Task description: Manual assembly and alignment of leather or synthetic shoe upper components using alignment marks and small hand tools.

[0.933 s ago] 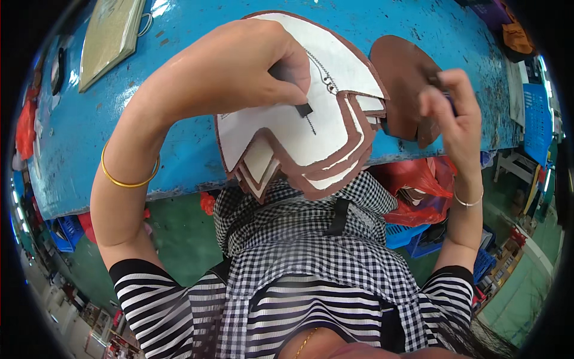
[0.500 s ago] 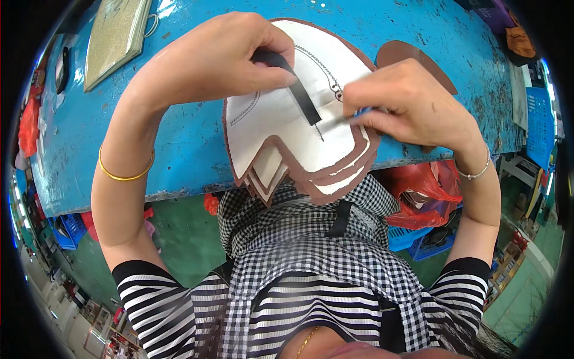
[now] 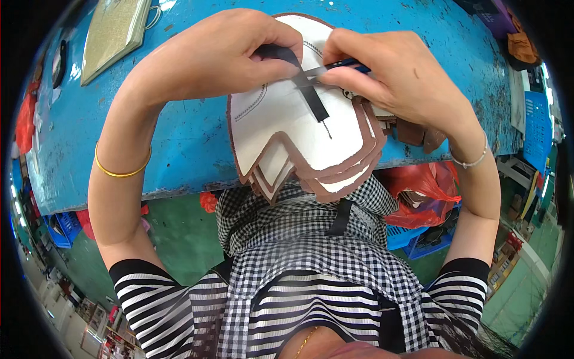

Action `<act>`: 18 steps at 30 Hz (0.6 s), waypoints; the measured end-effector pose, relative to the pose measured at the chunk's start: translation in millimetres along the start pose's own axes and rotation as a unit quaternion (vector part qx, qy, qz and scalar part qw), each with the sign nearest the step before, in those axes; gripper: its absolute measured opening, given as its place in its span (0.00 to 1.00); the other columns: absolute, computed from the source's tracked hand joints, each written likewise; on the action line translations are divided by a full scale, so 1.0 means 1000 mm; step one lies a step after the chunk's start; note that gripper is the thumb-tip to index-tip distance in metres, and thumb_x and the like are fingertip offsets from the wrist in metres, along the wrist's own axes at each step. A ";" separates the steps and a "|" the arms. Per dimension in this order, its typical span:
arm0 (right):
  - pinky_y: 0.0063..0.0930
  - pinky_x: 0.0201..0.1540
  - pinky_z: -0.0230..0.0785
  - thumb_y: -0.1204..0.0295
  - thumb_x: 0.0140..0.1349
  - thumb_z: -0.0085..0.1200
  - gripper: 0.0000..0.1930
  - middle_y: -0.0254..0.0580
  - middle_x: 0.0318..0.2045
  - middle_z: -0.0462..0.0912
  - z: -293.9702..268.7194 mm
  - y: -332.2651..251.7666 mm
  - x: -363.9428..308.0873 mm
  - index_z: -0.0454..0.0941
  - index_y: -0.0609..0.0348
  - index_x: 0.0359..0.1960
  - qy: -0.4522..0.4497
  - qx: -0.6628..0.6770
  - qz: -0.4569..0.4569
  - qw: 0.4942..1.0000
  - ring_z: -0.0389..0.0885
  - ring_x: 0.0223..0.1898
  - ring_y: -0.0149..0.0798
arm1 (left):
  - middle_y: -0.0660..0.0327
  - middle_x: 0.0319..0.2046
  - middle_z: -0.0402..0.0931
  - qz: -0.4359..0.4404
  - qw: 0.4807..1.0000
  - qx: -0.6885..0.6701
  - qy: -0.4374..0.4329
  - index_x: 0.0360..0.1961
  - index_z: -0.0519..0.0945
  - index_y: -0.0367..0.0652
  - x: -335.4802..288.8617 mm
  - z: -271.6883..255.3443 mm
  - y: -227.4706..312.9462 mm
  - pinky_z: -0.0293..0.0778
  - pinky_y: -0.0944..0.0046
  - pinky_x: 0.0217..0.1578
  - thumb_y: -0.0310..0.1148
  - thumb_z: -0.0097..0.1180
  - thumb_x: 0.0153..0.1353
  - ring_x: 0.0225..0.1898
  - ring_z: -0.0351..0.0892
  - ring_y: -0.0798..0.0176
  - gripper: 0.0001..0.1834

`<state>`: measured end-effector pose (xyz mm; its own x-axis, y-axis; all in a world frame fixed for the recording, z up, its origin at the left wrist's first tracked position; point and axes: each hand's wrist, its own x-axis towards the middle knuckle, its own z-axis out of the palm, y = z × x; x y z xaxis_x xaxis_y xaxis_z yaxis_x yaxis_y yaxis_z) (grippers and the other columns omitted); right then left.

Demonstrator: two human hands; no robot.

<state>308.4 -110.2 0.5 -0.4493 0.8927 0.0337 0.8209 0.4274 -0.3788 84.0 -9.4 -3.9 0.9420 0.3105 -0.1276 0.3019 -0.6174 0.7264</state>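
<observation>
A stack of brown-edged pieces with white lining [image 3: 299, 146] lies at the table's front edge, notched at the near side. Dark stitching lines run across the top piece. My left hand [image 3: 233, 57] is closed on a flat black strip [image 3: 315, 106], pinched between thumb and fingers, whose free end lies over the white lining beside a short stitched line. My right hand [image 3: 391, 75] pinches a small dark-blue-handled tool [image 3: 353, 63] with a thin metal end. That metal end crosses the strip close to my left thumb; whether it touches the strip I cannot tell.
The worn blue table [image 3: 185, 137] spreads beneath the stack. A gold-coloured flat pad [image 3: 113, 42] lies at the far left, near a black handheld object [image 3: 60, 64]. Brown pieces [image 3: 411, 131] sit under my right wrist. Below the edge hangs a red plastic bag [image 3: 421, 191].
My right hand has moved up and left with the tool, from beside the strip's end to across the strip near my left hand. The left hand keeps its grip, barely shifted.
</observation>
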 end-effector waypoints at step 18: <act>0.25 0.24 0.73 0.65 0.55 0.62 0.19 0.40 0.53 0.80 0.048 -0.072 -0.022 0.76 0.55 0.48 0.026 -0.254 -0.002 0.967 0.80 0.22 0.32 | 0.62 0.26 0.82 0.117 0.935 0.019 0.335 0.40 0.80 0.34 -0.022 -0.006 -0.010 0.72 0.78 0.28 0.26 0.59 0.65 0.27 0.80 0.75 0.06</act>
<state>242.2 -167.8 -16.8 -0.4461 0.8909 0.0856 0.8920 0.4346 0.1245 58.9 -5.6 -4.2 0.6828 0.5396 0.4925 0.1165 -0.7460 0.6557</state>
